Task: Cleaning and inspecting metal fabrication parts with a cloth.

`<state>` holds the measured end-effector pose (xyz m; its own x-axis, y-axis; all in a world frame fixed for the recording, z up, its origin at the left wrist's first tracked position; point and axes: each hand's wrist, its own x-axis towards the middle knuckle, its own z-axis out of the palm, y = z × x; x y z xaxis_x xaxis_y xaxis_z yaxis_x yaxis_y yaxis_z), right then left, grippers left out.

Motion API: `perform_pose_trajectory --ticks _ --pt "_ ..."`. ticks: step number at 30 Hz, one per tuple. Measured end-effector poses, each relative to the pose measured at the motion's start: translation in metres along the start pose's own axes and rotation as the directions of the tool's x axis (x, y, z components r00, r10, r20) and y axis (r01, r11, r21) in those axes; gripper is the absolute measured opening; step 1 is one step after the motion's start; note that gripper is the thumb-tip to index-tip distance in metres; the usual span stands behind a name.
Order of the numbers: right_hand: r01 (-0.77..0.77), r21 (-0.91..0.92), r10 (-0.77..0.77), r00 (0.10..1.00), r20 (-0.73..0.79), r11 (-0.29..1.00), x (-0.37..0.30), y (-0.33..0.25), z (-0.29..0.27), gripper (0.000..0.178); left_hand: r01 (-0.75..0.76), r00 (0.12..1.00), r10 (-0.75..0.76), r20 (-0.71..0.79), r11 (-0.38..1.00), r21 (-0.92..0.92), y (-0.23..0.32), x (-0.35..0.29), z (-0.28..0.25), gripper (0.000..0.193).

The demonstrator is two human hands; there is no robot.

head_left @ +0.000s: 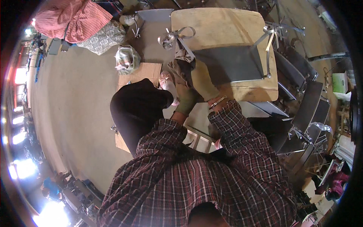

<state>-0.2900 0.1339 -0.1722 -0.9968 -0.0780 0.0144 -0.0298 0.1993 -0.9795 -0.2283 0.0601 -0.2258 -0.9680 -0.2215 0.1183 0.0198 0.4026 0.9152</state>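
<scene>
Both my hands wear yellow-green gloves and meet near the left end of a dark grey panel [230, 62]. My left hand [186, 99] is closed on a crumpled grey-brown cloth [179, 72]. Just to its right, my right hand [204, 78] reaches forward to the cloth's upper part, by the panel's left edge; its fingertips are partly hidden and look closed there. The cloth bunches against the lower end of a shiny metal bracket [174, 38] with looped strips. A similar metal bracket [271, 32] stands at the panel's right end. The panel lies on a pale wooden board [219, 26].
Dark panels with metal fittings [308, 108] are stacked to the right. On the left are a cardboard sheet [145, 72] and a plastic bag [127, 59]. Another person in a pink checked garment [72, 19] sits at far left. A wooden frame [200, 140] shows below my hands.
</scene>
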Motion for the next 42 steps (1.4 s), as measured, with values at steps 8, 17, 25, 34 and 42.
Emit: perform_pose_trajectory --ticks 8,17,25,34,42 --pt "-0.173 0.74 0.111 0.985 0.133 0.65 0.041 -0.01 0.003 0.036 -0.132 0.991 0.132 0.015 0.964 0.232 -0.005 0.005 -0.002 0.009" --pt "-0.19 0.729 0.016 0.971 0.238 0.657 0.026 -0.024 -0.031 0.032 0.082 0.874 -0.047 0.483 0.995 -0.053 0.014 0.019 -0.036 0.014" --pt "-0.039 0.3 0.058 0.997 -0.053 0.953 0.037 0.002 -0.045 0.025 0.041 0.995 0.02 0.099 0.815 -0.579 0.002 0.082 -0.088 0.035" --pt "0.412 0.059 -0.401 0.905 -0.142 0.909 0.062 0.006 -0.026 0.033 -0.481 0.866 0.449 0.218 0.869 0.12 0.012 0.105 -0.043 0.04" --pt "0.514 0.085 -0.454 0.813 -0.365 0.853 0.06 -0.008 -0.015 0.034 0.053 0.994 0.011 0.109 0.823 -0.566 -0.002 0.106 -0.014 0.035"
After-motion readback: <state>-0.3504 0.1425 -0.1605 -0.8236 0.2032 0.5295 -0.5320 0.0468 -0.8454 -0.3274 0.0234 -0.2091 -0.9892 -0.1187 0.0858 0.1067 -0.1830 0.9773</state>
